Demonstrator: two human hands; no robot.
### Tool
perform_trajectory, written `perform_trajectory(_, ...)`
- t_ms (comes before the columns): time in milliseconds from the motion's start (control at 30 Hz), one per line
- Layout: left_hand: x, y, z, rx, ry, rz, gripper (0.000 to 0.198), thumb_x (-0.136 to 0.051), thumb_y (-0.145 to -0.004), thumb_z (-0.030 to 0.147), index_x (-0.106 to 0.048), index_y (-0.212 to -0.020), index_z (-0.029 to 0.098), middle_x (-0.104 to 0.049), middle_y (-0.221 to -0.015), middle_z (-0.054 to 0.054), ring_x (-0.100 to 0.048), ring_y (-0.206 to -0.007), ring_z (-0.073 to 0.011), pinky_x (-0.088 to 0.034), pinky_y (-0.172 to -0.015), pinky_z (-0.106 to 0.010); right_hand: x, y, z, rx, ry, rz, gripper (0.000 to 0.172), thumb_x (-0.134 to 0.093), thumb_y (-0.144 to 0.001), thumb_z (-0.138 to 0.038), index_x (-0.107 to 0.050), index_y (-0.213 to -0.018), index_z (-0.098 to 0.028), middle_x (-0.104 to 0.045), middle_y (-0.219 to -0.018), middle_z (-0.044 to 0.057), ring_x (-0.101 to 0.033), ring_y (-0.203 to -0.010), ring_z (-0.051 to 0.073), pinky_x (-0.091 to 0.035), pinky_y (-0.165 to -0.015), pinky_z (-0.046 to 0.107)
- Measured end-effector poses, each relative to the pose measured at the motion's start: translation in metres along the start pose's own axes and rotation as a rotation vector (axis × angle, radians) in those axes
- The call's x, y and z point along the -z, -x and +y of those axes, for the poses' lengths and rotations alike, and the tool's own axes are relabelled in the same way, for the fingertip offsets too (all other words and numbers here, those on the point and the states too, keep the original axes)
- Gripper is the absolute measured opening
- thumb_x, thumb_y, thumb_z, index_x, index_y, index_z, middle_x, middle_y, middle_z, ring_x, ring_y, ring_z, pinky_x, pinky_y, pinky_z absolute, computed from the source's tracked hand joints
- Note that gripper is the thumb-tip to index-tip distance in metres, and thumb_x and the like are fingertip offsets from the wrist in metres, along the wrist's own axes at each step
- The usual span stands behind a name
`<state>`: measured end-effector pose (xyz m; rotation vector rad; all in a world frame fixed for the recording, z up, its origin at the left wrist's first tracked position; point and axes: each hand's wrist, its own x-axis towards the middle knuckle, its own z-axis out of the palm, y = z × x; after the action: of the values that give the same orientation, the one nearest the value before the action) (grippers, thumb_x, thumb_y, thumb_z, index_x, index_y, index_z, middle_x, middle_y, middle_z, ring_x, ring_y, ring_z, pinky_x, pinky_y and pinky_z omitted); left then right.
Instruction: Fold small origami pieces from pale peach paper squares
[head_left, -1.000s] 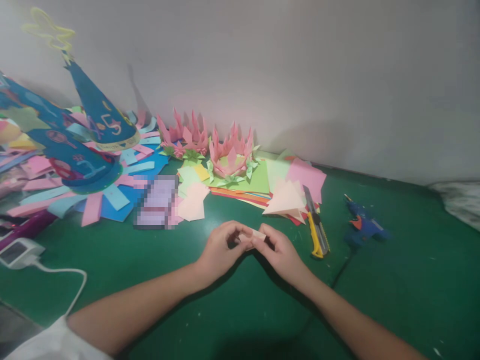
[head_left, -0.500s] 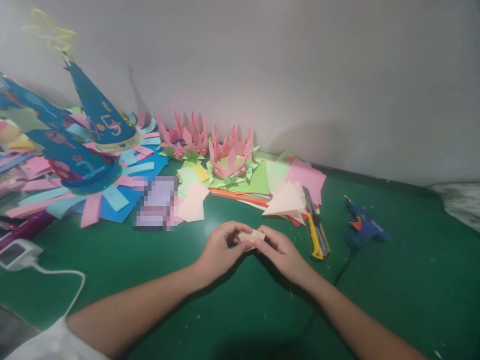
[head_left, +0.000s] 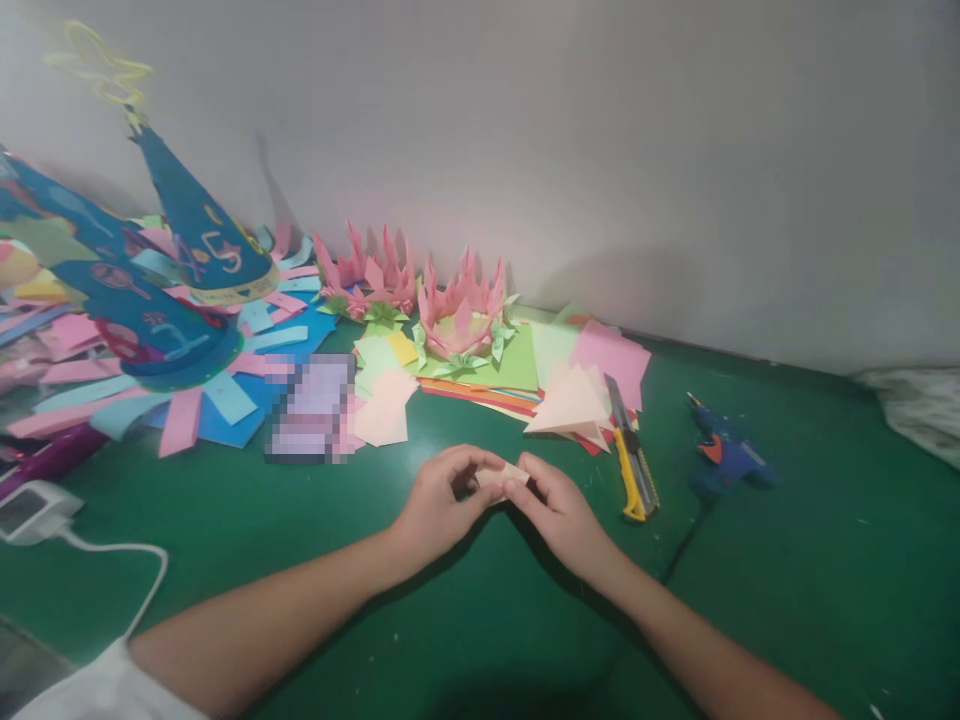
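Between my two hands is a small folded piece of pale peach paper (head_left: 502, 481), held just above the green table (head_left: 450, 620). My left hand (head_left: 450, 495) pinches its left side between thumb and fingers. On the other side my right hand (head_left: 559, 505) grips the right edge, its thumb pressed on the near face. Both thumbs nearly meet at the paper's middle, and my fingers hide part of the folds. Beyond my right hand lies a yellow utility knife (head_left: 632, 465). Loose peach paper (head_left: 571, 402) rests on coloured sheets behind it.
Two pink paper crowns (head_left: 463, 310) stand on stacked green paper (head_left: 517, 360) by the wall. At left are blue cone hats (head_left: 195, 220) with paper strips, a blurred-out phone (head_left: 311, 405) and a white cable (head_left: 142, 547). A blue glue gun (head_left: 731, 455) lies at right.
My right thumb and fingers have shifted slightly on the peach paper, whose visible outline looks a little flatter. My left hand keeps nearly the same hold, and the other things stay in place.
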<state>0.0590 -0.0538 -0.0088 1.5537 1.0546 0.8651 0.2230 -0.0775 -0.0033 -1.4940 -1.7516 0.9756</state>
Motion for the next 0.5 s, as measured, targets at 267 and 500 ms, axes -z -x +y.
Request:
perform_trajectory(267, -0.0007, 0.0011, 0.0018, 0.014, 0.08, -0.005, 0.011, -0.061, -0.076, 0.022, -0.06, -0.085, 0.016, -0.058, -0.072, -0.001, -0.052, -0.061, -0.01, -0.045, -0.059, -0.023, -0.0053, 0.0017, -0.0028, -0.002, 0.038, 0.065, 0.032, -0.037, -0.089, -0.038, -0.026, -0.063, -0.022, -0.032, -0.058, -0.005, -0.035, -0.054, 0.012, -0.029, -0.049, 0.023)
perform_trajectory(500, 0.0021, -0.0005, 0.0052, -0.094, -0.049, -0.029, 0.015, -0.061, -0.077, 0.02, -0.068, -0.09, 0.019, -0.065, -0.09, -0.006, -0.058, -0.084, -0.0162, -0.045, -0.072, -0.027, -0.0064, 0.0015, 0.0013, 0.039, 0.107, 0.082, 0.029, -0.042, -0.086, -0.033, -0.028, -0.063, -0.022, -0.033, -0.056, -0.006, -0.034, -0.051, 0.011, -0.026, -0.048, 0.023)
